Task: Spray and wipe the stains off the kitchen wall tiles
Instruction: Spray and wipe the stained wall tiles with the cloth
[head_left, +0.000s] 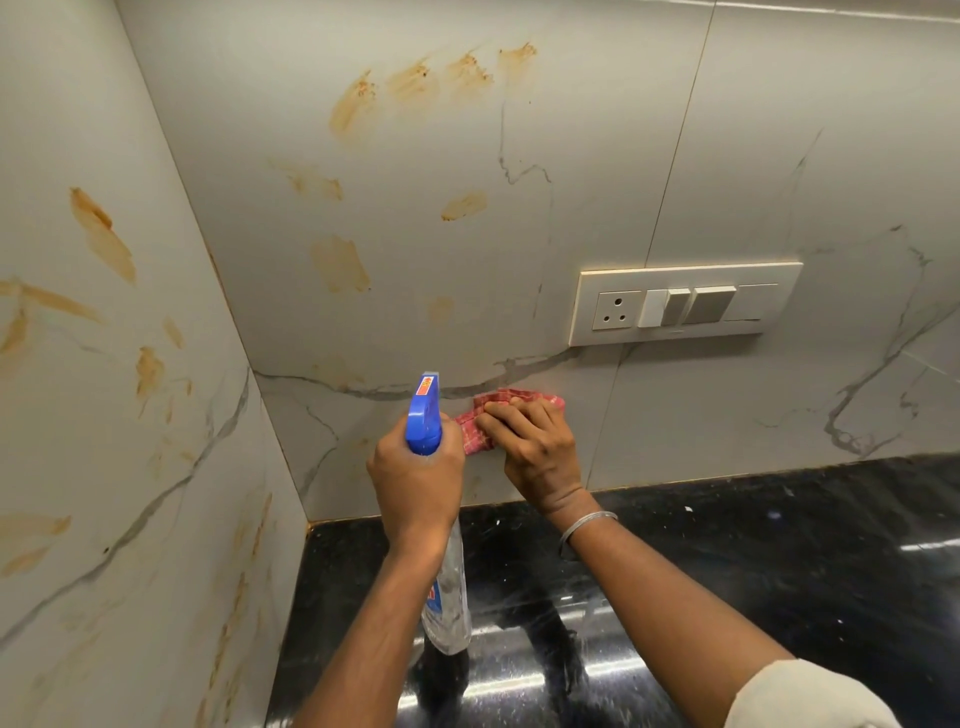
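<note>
left hand (415, 478) grips spray bottle (427, 415) | right hand (535, 447) presses cloth (488, 410) on tile

Figure: at right of centre we see a cream switch panel (685, 304), mounted well above the tabletop (779, 545) and appearing slightly tilted in this wide-angle view. From left to right it carries a three-pin socket (616, 310), a narrow white rocker (653, 307), a narrow grey rocker (677, 306), a wide grey rocker (711, 304) and a blank cream plate (756, 301). The tabletop is glossy black stone, on which we note small pale specks (687, 509) and bright streaks of reflected light (511, 682).
</note>
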